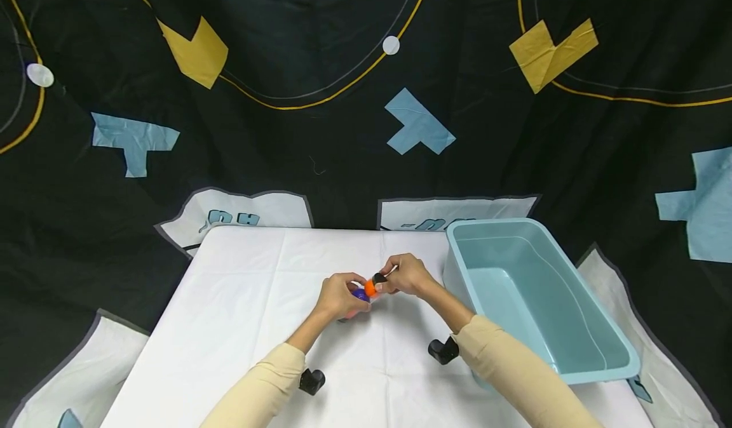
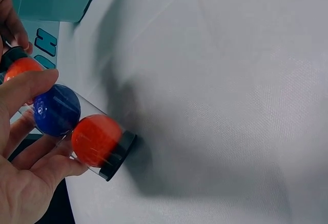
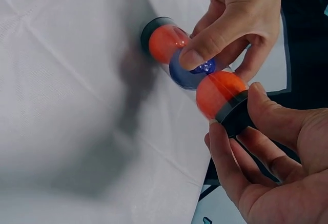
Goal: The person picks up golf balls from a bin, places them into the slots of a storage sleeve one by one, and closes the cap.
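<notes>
A clear tube (image 2: 92, 101) with black end caps contains an orange ball at each end and a blue ball (image 2: 57, 110) between them. My left hand (image 1: 336, 298) grips the tube around its middle, thumb over the blue ball. At the other end, my right hand (image 1: 407, 275) pinches the black cap (image 3: 234, 114) between thumb and fingers. That cap sits against the tube's end beside one orange ball (image 3: 220, 95). The tube is tilted above the white table (image 1: 257, 288), and its far cap (image 2: 118, 155) is free of both hands.
To the right on the table stands a light blue plastic tub (image 1: 515, 301); its inside looks bare. Black wrist mounts show by the left sleeve (image 1: 311, 381) and the right sleeve (image 1: 443, 350). Behind the table hangs a black cloth (image 1: 343, 161) with yellow and blue patches.
</notes>
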Demonstrator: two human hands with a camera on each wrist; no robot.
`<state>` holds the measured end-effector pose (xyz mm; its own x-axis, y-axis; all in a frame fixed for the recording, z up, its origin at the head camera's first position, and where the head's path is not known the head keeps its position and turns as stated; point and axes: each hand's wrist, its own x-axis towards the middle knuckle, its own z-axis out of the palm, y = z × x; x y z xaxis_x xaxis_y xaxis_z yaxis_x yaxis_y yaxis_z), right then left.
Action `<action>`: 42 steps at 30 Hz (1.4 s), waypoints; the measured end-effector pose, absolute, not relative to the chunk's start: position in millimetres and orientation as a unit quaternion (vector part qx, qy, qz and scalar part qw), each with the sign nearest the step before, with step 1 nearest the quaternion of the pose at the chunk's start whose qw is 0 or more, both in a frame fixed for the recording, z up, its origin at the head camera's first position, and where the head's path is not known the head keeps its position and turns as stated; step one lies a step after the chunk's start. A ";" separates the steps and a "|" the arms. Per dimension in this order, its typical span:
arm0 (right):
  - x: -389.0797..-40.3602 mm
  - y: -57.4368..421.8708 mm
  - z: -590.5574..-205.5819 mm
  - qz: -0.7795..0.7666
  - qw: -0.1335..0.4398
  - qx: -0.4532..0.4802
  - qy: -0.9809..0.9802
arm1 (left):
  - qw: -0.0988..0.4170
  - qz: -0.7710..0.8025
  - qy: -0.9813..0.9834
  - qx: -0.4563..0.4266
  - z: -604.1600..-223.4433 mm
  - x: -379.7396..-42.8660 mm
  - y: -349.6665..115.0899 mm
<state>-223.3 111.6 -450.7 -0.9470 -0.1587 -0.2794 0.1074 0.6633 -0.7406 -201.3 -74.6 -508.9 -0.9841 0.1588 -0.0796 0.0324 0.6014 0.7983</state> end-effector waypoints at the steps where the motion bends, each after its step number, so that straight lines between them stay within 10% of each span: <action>1: -223.2 112.4 -451.2 -0.415 0.162 -0.013 0.895 | 0.072 0.443 0.892 0.054 -508.4 -201.1 -74.3; 42: -216.0 159.7 -416.1 -0.321 0.209 -0.063 0.922 | -0.014 0.389 0.920 0.042 -492.0 -209.6 -99.4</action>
<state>-216.0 159.7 -416.1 -0.9047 -0.2502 -0.3448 0.0180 0.7862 -0.6177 -209.6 -99.4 -492.0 -0.9961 0.0666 0.0580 0.0880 0.6944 0.7142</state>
